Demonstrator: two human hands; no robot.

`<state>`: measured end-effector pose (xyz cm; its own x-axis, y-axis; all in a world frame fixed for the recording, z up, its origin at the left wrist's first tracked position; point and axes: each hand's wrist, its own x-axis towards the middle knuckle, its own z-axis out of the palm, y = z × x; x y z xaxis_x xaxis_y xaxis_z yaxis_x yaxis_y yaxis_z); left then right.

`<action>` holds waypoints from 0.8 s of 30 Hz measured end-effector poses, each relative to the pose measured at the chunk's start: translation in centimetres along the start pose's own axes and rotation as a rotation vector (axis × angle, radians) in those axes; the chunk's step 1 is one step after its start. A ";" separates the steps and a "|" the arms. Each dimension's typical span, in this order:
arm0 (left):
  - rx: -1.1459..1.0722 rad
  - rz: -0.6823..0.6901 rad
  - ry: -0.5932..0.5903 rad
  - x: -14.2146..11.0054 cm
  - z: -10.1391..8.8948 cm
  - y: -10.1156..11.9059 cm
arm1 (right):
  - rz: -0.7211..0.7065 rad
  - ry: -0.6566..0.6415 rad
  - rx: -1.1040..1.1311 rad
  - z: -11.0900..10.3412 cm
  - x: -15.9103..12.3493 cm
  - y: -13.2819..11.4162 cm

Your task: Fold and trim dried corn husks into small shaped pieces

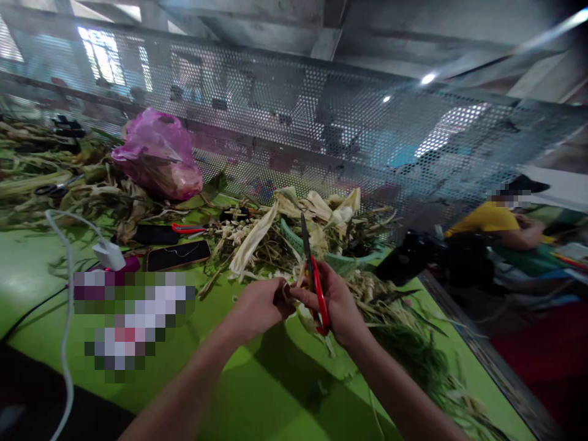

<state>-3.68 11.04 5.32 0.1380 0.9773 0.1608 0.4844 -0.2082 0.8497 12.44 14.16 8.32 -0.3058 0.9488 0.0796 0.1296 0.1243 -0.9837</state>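
Observation:
My right hand (340, 303) grips red-handled scissors (320, 294), whose dark blades point up and away from me. My left hand (261, 306) is closed, its fingertips meeting those of my right hand. Whatever it pinches is too small and blurred to name. Just below the scissors lie pale plant scraps (305, 318). Beyond both hands stands a green plastic basket (291, 236) heaped with dried husks and stalks. A long pale dried husk (254, 242) leans out over its left side.
On the green table (220, 392) lie a phone (179, 255), a white charger (109, 254) and a pink plastic bag (158, 156). Dried stalks (27, 184) cover the far left, with other scissors (57, 187). Green fronds (413, 355) lie right. Behind rises perforated metal (275, 110); a person (487, 220) sits right.

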 end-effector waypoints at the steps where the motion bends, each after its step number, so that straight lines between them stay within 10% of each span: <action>1: -0.029 0.002 -0.015 0.0 0.1 0.0 | -0.005 0.011 0.031 0.0 0.1 0.3; 13: -0.703 -0.164 0.058 0.6 0.3 0.5 | 0.014 0.180 0.398 0.5 0.0 0.9; 24: -0.945 -0.206 0.273 0.4 -2.1 0.5 | -0.043 0.027 -0.079 -3.0 1.0 -0.6</action>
<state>-5.16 11.36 6.87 -0.1318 0.9910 -0.0250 -0.4245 -0.0336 0.9048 14.89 15.87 9.43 -0.2876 0.9493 0.1271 0.1915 0.1871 -0.9635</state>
